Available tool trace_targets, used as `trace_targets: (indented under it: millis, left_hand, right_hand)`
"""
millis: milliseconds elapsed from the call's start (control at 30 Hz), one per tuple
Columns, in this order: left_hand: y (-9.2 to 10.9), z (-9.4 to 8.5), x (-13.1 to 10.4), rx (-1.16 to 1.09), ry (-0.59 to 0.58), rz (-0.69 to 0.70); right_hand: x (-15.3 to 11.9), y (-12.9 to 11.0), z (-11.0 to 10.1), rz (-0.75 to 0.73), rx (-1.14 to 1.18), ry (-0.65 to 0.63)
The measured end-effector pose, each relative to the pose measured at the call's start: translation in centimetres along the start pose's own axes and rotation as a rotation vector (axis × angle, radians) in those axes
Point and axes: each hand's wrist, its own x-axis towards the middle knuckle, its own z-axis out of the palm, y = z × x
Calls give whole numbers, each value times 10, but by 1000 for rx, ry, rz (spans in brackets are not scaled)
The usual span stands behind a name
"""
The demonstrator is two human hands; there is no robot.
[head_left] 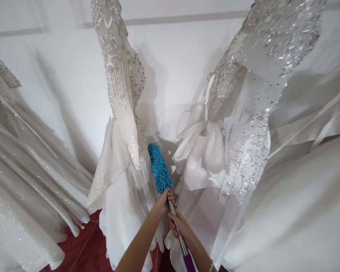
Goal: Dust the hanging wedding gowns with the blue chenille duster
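A duster with a blue shaggy head, a metal pole and a purple grip points away from me between two beaded white dresses. My left hand is wrapped round the pole just below the blue head. Lower down, my right hand is closed round the same pole. The duster's head is beside the skirt of the left beaded dress; whether they touch is unclear. The right beaded dress, with a pale bow, hangs on the other side.
More white gowns are at the far left and far right, their skirts spreading wide. Behind them stands a white wall with shadows on it. Red floor tiles show between the hems at the lower left.
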Motion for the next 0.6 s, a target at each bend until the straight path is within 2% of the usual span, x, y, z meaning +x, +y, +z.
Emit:
trace_targets:
  millis: [200, 333, 467, 600]
  left_hand:
    - [37, 48, -41, 73, -208, 145]
    - [53, 68, -63, 138, -272, 194]
    - [55, 64, -62, 144, -300, 232]
    - [42, 40, -41, 104, -230, 194]
  right_hand:
    - [-5, -34, 11, -164, -26, -73]
    - [-7, -50, 17, -205, -40, -110]
    - [-7, -51, 18, -200, -43, -135]
    - [-2, -36, 17, -156, -40, -124]
